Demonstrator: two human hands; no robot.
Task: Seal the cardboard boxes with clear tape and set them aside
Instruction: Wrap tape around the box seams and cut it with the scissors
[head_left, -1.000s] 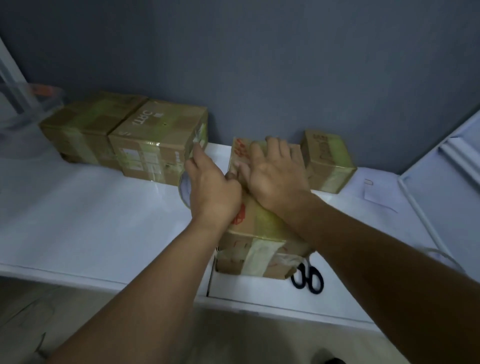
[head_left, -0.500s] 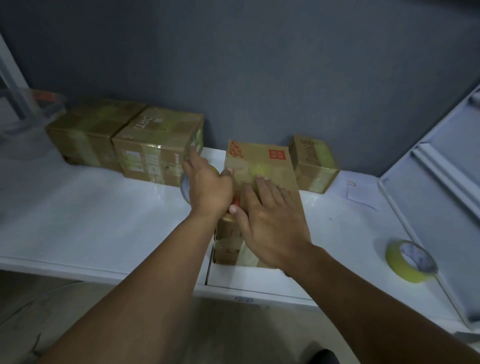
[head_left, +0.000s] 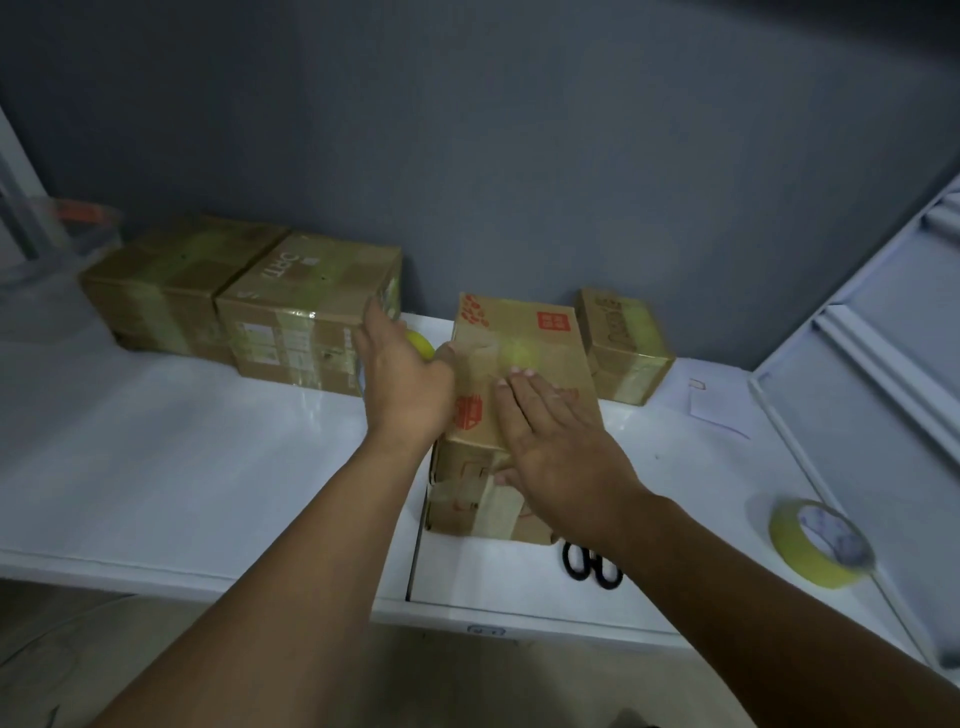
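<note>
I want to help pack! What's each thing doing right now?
Middle box: flaps closed, flat right hand pressing on top.
Left hand: gripping a tape roll beside that box.
Three boxes by the wall: taped shut.
Yellow tape roll: lying loose.
Scissors: closed, on the table.

The box with red marks (head_left: 522, 364) is brown cardboard, matt, with shiny clear tape down its top. The two big boxes (head_left: 249, 296) and the small box (head_left: 623, 345) are cardboard too — their tape shines a little. The table (head_left: 182, 457) is white, smooth and glossy. The wall (head_left: 493, 145) is grey and matt. The tape roll (head_left: 818, 543) looks yellow-green and shiny — the scissors handles (head_left: 592, 564) are black plastic.
</note>
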